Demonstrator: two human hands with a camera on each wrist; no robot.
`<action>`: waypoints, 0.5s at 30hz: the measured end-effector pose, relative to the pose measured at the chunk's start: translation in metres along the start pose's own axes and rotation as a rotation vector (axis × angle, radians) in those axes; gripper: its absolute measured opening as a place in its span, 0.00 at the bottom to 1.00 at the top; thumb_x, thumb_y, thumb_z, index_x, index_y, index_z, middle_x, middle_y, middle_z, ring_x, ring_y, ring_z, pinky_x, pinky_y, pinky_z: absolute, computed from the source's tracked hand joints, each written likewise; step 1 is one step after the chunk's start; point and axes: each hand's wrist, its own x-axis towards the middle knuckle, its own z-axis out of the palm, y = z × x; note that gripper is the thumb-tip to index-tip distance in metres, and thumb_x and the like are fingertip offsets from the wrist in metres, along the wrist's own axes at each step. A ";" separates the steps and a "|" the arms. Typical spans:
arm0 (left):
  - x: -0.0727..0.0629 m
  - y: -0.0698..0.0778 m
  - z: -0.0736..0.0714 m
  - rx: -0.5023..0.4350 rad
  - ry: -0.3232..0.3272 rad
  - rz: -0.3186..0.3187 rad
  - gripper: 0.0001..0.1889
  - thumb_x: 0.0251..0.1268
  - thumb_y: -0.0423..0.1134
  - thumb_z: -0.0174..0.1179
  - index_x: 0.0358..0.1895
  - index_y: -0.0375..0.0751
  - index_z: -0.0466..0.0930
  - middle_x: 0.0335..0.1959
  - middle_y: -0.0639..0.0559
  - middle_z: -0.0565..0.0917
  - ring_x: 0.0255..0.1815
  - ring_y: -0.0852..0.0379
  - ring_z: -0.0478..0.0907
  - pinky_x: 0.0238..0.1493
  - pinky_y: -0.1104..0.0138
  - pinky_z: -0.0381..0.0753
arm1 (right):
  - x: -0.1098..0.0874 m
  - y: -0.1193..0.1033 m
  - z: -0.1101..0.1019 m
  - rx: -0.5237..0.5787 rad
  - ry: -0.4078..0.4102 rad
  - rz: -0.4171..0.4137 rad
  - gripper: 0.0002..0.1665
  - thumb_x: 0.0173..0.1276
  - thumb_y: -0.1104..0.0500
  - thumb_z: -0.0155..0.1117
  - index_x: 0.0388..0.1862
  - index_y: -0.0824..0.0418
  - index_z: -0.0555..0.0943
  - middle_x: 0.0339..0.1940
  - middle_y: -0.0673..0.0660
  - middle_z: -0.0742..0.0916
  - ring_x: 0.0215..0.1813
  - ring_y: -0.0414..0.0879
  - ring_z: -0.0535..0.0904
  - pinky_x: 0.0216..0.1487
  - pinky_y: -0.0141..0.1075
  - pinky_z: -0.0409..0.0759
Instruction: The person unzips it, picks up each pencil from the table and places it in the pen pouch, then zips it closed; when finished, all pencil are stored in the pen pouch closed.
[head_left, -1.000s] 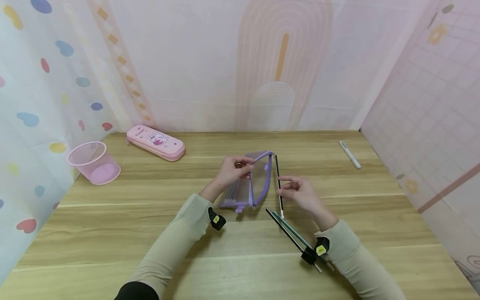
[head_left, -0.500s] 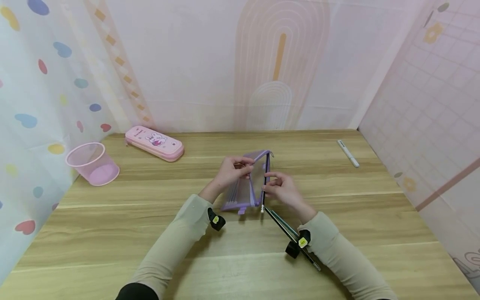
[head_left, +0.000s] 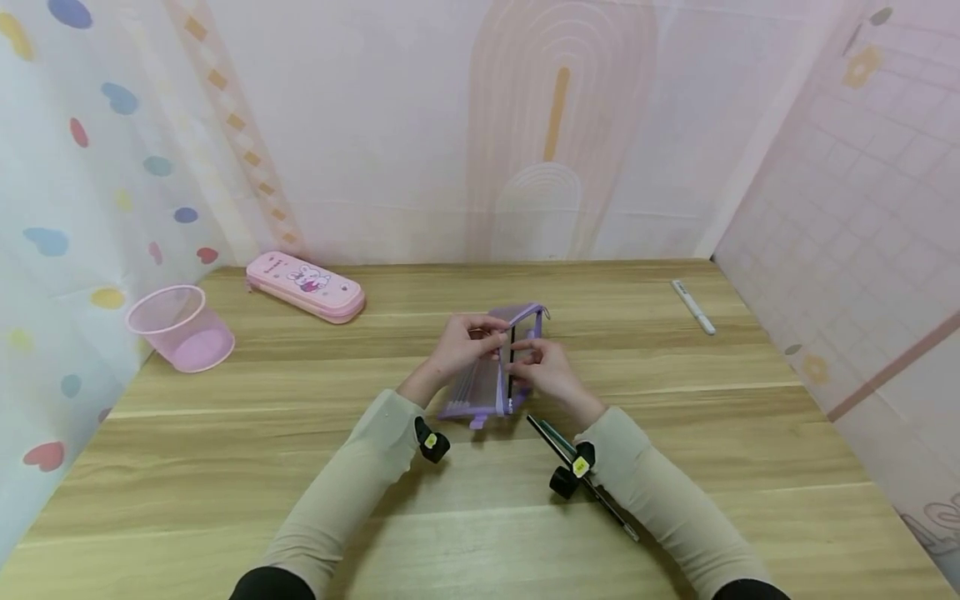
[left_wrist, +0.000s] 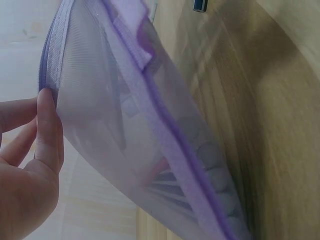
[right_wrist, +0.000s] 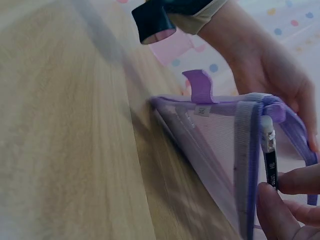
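Observation:
A see-through mesh pencil case (head_left: 474,385) with purple zip edging stands with its mouth open in the middle of the table. My left hand (head_left: 459,346) pinches one zip edge of it, seen also in the left wrist view, where the fingers (left_wrist: 47,130) grip the zipper band. In my right hand (head_left: 551,371) a black pencil (right_wrist: 270,162) with a white eraser end is pinched between thumb and fingers, lying along the case's mouth. Below the right wrist, a black pencil (head_left: 551,440) and a teal pencil (head_left: 558,439) lie on the table, partly hidden by the wrist camera and sleeve.
A pink pencil box (head_left: 307,286) with a rabbit picture lies at the back left. Left of it stands a pink translucent cup (head_left: 187,329). A white pen (head_left: 693,307) rests at the back right of the wooden table (head_left: 420,542).
My right hand has carried the black pencil leftward, from beside the case into its mouth. The left hand has kept its hold on the zip edge.

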 end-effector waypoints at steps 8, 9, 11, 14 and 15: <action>0.000 0.000 0.001 -0.013 0.006 -0.016 0.15 0.59 0.29 0.54 0.48 0.26 0.74 0.37 0.34 0.78 0.22 0.64 0.75 0.41 0.52 0.82 | 0.007 -0.001 0.008 -0.162 0.025 -0.051 0.21 0.56 0.68 0.59 0.51 0.66 0.74 0.32 0.66 0.84 0.22 0.40 0.78 0.25 0.29 0.81; 0.000 0.000 0.001 -0.012 0.007 -0.016 0.14 0.59 0.29 0.54 0.48 0.26 0.74 0.37 0.34 0.78 0.22 0.64 0.75 0.41 0.52 0.82 | 0.006 -0.001 0.007 -0.190 0.017 -0.078 0.21 0.57 0.67 0.58 0.51 0.67 0.74 0.32 0.66 0.84 0.23 0.41 0.78 0.25 0.29 0.81; -0.001 0.000 0.001 -0.010 0.010 -0.015 0.14 0.59 0.30 0.55 0.48 0.27 0.74 0.37 0.34 0.78 0.22 0.64 0.75 0.41 0.51 0.82 | 0.003 -0.001 0.005 -0.214 -0.009 -0.131 0.20 0.59 0.65 0.57 0.51 0.68 0.74 0.34 0.67 0.84 0.27 0.46 0.80 0.27 0.31 0.82; -0.001 0.000 0.001 -0.002 0.022 -0.014 0.14 0.59 0.30 0.55 0.47 0.28 0.75 0.37 0.34 0.78 0.23 0.64 0.75 0.41 0.52 0.82 | -0.004 0.000 -0.004 -0.240 -0.045 -0.200 0.19 0.62 0.61 0.56 0.50 0.70 0.75 0.37 0.68 0.83 0.34 0.52 0.80 0.31 0.35 0.83; -0.001 0.001 0.001 -0.002 0.025 -0.013 0.14 0.59 0.31 0.55 0.47 0.28 0.75 0.39 0.32 0.77 0.23 0.64 0.75 0.41 0.53 0.82 | -0.006 0.000 -0.008 -0.245 -0.055 -0.212 0.19 0.63 0.60 0.56 0.50 0.70 0.75 0.38 0.68 0.83 0.35 0.54 0.80 0.33 0.37 0.84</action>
